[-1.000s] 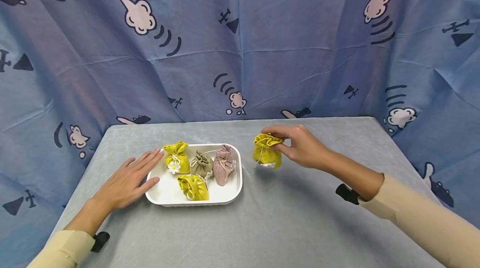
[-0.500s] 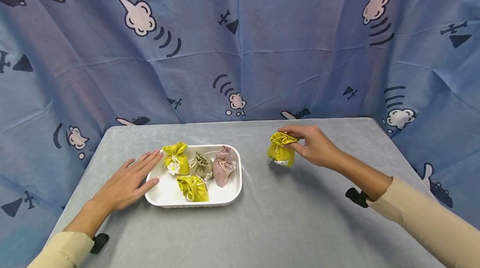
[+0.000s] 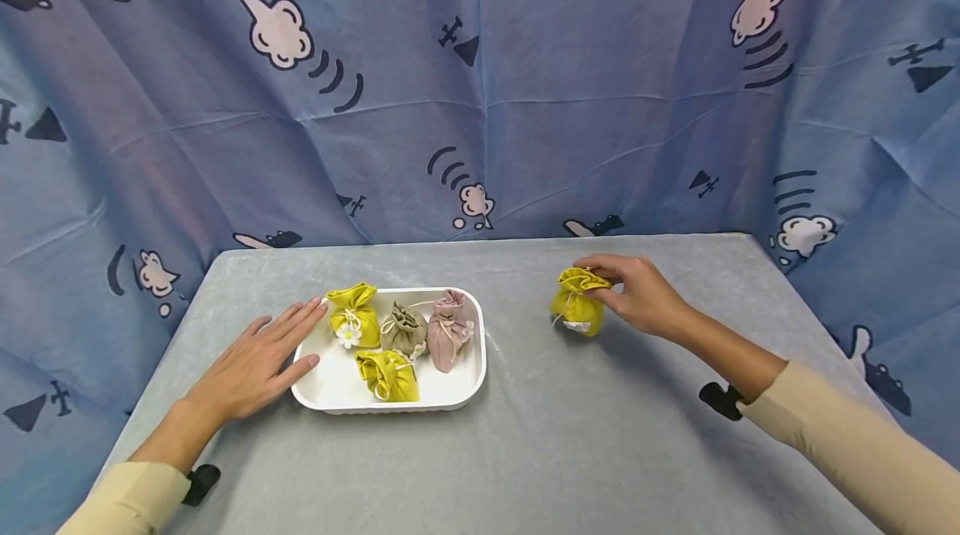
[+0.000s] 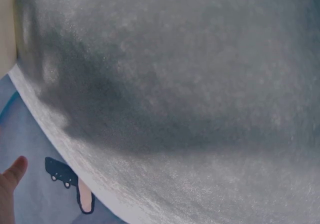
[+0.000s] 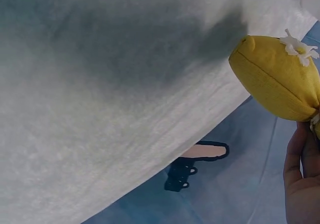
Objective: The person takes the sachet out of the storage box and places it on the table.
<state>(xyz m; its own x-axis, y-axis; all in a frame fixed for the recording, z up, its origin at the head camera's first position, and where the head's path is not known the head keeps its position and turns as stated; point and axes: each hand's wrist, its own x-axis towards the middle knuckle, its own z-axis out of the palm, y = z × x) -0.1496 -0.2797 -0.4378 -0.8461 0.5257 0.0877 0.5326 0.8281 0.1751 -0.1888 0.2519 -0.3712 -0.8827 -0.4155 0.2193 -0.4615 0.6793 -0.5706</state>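
In the head view my right hand (image 3: 637,293) pinches a yellow drawstring pouch (image 3: 577,310) by its gathered neck, right of the tray. The right wrist view shows that yellow pouch (image 5: 280,79) with a white flower on its side, fingers at its neck. My left hand (image 3: 258,360) lies with straight fingers at the left rim of a white tray (image 3: 322,393). Inside the tray are a yellow pouch with a white flower (image 3: 356,314), a second yellow pouch (image 3: 386,375), an olive-green pouch (image 3: 405,331) and a pink pouch (image 3: 447,333).
A grey cloth-covered table (image 3: 480,468) lies under everything. Behind it and at both sides hangs a blue patterned curtain (image 3: 480,102). The left wrist view shows mostly the table surface (image 4: 200,84) in shadow, with a fingertip at the lower left.
My right hand has carried the yellow pouch to the right, away from the tray, mostly in the first half second. The left hand and the tray have stayed in place.
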